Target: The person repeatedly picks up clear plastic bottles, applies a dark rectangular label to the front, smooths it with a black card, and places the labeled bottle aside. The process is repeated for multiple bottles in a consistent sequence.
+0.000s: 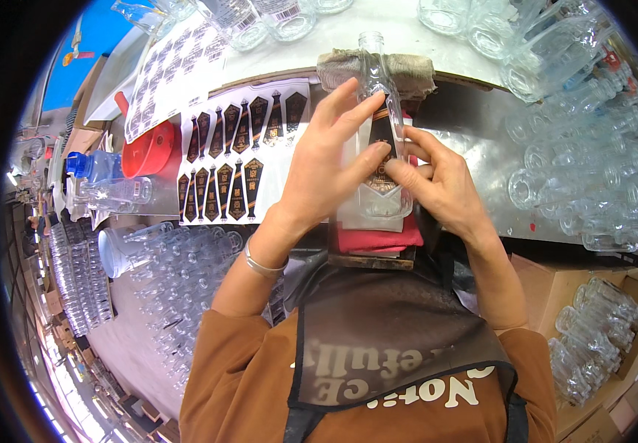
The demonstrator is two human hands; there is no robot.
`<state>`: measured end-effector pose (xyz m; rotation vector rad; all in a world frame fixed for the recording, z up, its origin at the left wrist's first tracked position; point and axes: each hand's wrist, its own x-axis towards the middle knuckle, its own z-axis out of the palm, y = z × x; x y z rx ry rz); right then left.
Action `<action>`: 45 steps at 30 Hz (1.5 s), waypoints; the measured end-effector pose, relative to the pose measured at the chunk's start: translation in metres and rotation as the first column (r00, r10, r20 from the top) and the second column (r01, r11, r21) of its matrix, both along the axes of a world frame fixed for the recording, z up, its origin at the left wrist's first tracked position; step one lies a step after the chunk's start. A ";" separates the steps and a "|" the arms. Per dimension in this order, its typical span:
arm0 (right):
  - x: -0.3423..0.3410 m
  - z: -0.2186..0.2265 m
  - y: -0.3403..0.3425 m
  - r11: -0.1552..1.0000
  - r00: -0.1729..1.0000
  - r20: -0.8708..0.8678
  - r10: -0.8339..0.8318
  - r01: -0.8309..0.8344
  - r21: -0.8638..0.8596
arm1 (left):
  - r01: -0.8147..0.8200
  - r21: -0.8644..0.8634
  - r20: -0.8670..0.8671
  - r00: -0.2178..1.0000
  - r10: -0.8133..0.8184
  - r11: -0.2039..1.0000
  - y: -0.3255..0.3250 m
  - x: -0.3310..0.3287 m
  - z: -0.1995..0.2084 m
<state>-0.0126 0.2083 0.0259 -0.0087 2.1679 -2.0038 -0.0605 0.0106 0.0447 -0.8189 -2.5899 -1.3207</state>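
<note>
A clear glass bottle (372,205) lies in front of me with its neck pointing away, resting on a padded stand with a folded cloth (415,72) under its neck. A dark tie-shaped label (382,133) with gold and orange marks lies along its upper face. My left hand (319,166) is over the bottle's left side, fingers stretched apart and slightly blurred, thumb tip on the label. From the right, my right hand (446,183) curls around the bottle's side, its thumb pressed against the label. Its lower fingers are partly hidden.
A white sheet (277,164) of dark labels lies to the left, beside a red plastic funnel-like container (149,150) and a blue-capped bottle (97,167). Many glass bottles (592,162) crowd the right. More lie in a cardboard box (540,284) at lower right. Red cloth (378,238) covers the stand's near end.
</note>
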 end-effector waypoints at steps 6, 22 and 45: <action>0.002 -0.006 0.000 1.000 0.999 -0.036 0.004 -0.004 0.022 | -0.027 0.034 0.027 0.999 0.026 0.999 0.002 0.010 -0.006; 0.000 -0.009 0.000 1.000 0.997 -0.078 -0.022 0.021 -0.016 | -0.044 0.009 0.040 0.998 0.043 0.999 0.005 0.007 -0.004; 0.015 -0.012 0.006 0.988 0.999 0.049 0.006 0.002 -0.152 | -0.232 0.499 0.613 0.776 -0.151 0.835 -0.005 0.049 -0.019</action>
